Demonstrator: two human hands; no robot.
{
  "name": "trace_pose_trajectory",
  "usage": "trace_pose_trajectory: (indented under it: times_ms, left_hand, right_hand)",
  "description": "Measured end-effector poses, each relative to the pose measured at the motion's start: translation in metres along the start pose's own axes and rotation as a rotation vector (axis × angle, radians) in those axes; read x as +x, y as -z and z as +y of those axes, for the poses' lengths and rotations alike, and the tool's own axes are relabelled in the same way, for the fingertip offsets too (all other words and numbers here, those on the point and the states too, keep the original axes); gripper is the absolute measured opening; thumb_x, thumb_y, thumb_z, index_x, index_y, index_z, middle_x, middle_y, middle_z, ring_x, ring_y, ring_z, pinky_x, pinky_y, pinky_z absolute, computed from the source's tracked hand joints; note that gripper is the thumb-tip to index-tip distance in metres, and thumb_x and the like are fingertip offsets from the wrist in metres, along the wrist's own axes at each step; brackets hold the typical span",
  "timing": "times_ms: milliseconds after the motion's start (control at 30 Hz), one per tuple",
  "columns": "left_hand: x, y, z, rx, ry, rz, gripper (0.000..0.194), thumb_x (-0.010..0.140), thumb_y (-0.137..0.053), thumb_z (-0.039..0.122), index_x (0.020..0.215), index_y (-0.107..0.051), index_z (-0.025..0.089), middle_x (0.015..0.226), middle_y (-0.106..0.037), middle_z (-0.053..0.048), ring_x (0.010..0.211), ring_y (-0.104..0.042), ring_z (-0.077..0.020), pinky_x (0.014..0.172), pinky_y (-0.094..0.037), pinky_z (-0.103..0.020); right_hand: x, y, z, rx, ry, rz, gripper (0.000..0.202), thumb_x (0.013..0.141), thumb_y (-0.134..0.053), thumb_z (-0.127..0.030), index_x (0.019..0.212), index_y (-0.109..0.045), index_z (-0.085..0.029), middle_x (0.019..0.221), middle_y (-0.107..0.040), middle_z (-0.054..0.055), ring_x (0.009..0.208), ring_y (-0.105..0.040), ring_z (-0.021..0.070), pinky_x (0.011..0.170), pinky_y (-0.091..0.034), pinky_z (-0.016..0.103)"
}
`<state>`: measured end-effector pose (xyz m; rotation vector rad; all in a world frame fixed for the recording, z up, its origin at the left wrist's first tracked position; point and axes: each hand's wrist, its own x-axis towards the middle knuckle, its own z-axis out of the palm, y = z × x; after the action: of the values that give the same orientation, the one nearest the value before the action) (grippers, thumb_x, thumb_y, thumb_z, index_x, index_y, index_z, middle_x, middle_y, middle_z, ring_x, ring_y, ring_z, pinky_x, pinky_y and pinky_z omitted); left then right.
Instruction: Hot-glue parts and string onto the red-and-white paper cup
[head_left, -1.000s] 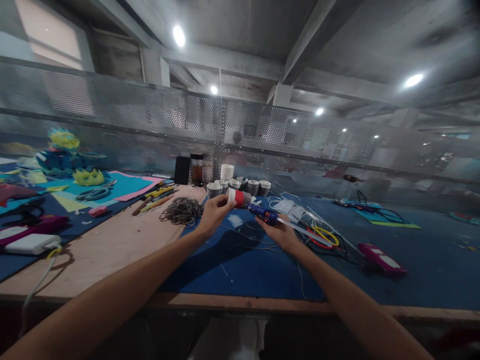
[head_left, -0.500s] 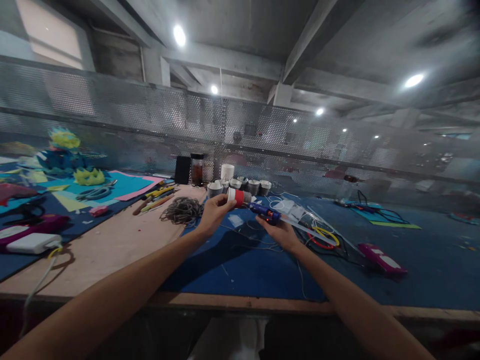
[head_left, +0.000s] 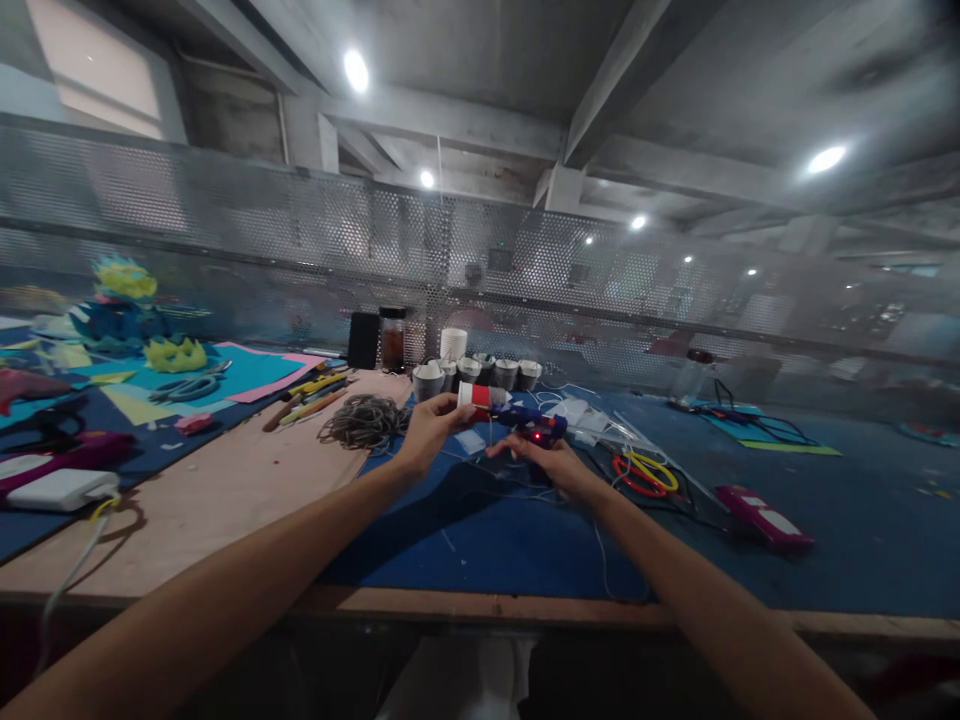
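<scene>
My left hand (head_left: 429, 432) grips a small red and white paper cup (head_left: 475, 396), tipped on its side. Wrapped round the handle of a blue glue gun (head_left: 534, 424) with a small red light is my right hand (head_left: 546, 456), one finger stretched out toward the left. The gun's nozzle points at the cup, at its far end; whether they touch cannot be made out. Behind the cup stand several grey-wrapped cups (head_left: 505, 375) and a white cup stack (head_left: 453, 343). A coil of grey cord (head_left: 364, 421) lies left of my left hand.
Pens and tools (head_left: 311, 398), pliers (head_left: 190, 386) and coloured paper (head_left: 262, 371) lie left. Right are yellow and red cable loops (head_left: 649, 474), a purple device (head_left: 765, 518) and a glass jar (head_left: 691, 380). A dark jar (head_left: 393, 340) stands by the mesh screen (head_left: 517, 270).
The glue gun has turned more level, its nozzle closer along the cup. A finger of my right hand now stretches out to the left. The cup has shifted slightly right.
</scene>
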<state>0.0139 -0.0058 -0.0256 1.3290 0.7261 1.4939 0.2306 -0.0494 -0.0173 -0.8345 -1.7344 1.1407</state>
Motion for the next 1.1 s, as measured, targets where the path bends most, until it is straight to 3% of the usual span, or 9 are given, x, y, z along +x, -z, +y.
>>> trace_pose_trajectory:
  times_ms: [67, 133, 300, 433, 567, 733, 933, 1100]
  left_hand:
    - [-0.001, 0.000, 0.000, 0.014, -0.005, -0.006, 0.035, 0.069, -0.086, 0.042, 0.085, -0.073, 0.014, 0.084, -0.074, -0.004, 0.080, -0.068, -0.0198, 0.082, -0.053, -0.034]
    - [-0.001, 0.000, 0.000, 0.035, -0.014, -0.017, 0.034, 0.071, -0.084, 0.042, 0.087, -0.074, 0.014, 0.084, -0.075, -0.004, 0.079, -0.068, -0.0194, 0.081, -0.053, -0.033]
    - [0.001, 0.001, 0.001, 0.146, -0.083, 0.034, 0.031, 0.074, -0.081, 0.040, 0.088, -0.075, 0.013, 0.079, -0.074, -0.004, 0.075, -0.066, -0.0188, 0.074, -0.051, -0.030]
    - [0.005, 0.004, 0.001, 0.205, -0.160, 0.080, 0.035, 0.076, -0.077, 0.043, 0.092, -0.075, 0.012, 0.081, -0.075, -0.005, 0.075, -0.066, -0.0195, 0.072, -0.050, -0.029]
    - [0.007, 0.006, 0.002, 0.228, -0.182, 0.117, 0.037, 0.073, -0.079, 0.045, 0.089, -0.076, 0.012, 0.079, -0.074, -0.005, 0.073, -0.065, -0.0199, 0.070, -0.050, -0.029]
    - [0.001, 0.001, 0.003, 0.213, -0.139, -0.027, 0.034, 0.074, -0.079, 0.042, 0.088, -0.076, 0.012, 0.082, -0.075, -0.007, 0.077, -0.066, -0.0213, 0.073, -0.049, -0.030]
    - [-0.007, -0.007, 0.004, 0.265, -0.126, -0.104, 0.025, 0.076, -0.079, 0.039, 0.083, -0.075, 0.015, 0.080, -0.075, -0.006, 0.077, -0.066, -0.0213, 0.075, -0.050, -0.031]
    - [-0.010, -0.009, 0.004, 0.323, -0.114, -0.187, 0.024, 0.079, -0.075, 0.039, 0.087, -0.075, 0.015, 0.084, -0.076, -0.007, 0.076, -0.067, -0.0221, 0.072, -0.049, -0.031]
  right_hand:
    - [0.000, 0.000, 0.000, 0.122, -0.016, -0.003, 0.041, 0.083, -0.070, -0.060, 0.076, -0.071, -0.019, 0.091, -0.075, 0.007, 0.089, -0.069, 0.0228, 0.085, -0.051, 0.035]
    - [0.000, 0.001, 0.000, 0.166, -0.025, 0.021, 0.040, 0.082, -0.071, -0.059, 0.082, -0.072, -0.019, 0.085, -0.074, 0.005, 0.078, -0.070, 0.0203, 0.079, -0.051, 0.033]
    - [0.005, 0.007, 0.000, 0.077, 0.012, 0.180, 0.042, 0.084, -0.070, -0.057, 0.102, -0.075, -0.019, 0.068, -0.070, 0.002, 0.069, -0.067, 0.0180, 0.077, -0.049, 0.031]
    - [0.010, 0.010, 0.006, -0.005, 0.000, 0.286, 0.041, 0.078, -0.075, -0.058, 0.092, -0.076, -0.019, 0.075, -0.074, 0.004, 0.068, -0.067, 0.0191, 0.074, -0.050, 0.032]
    - [0.009, 0.007, 0.007, -0.039, -0.005, 0.206, 0.039, 0.079, -0.074, -0.059, 0.078, -0.075, -0.019, 0.081, -0.075, 0.006, 0.058, -0.061, 0.0150, 0.064, -0.048, 0.030]
    - [0.005, 0.005, -0.001, -0.080, 0.044, 0.184, 0.038, 0.082, -0.072, -0.057, 0.083, -0.077, -0.019, 0.083, -0.074, 0.006, 0.055, -0.053, 0.0116, 0.058, -0.041, 0.027]
    - [0.004, 0.009, -0.008, -0.004, 0.055, 0.194, 0.038, 0.083, -0.070, -0.057, 0.096, -0.078, -0.022, 0.063, -0.060, 0.000, 0.057, -0.050, 0.0135, 0.062, -0.046, 0.028]
    - [0.004, 0.010, -0.014, 0.032, 0.076, 0.227, 0.039, 0.083, -0.071, -0.055, 0.101, -0.078, -0.021, 0.060, -0.055, 0.000, 0.058, -0.049, 0.0150, 0.065, -0.048, 0.030]
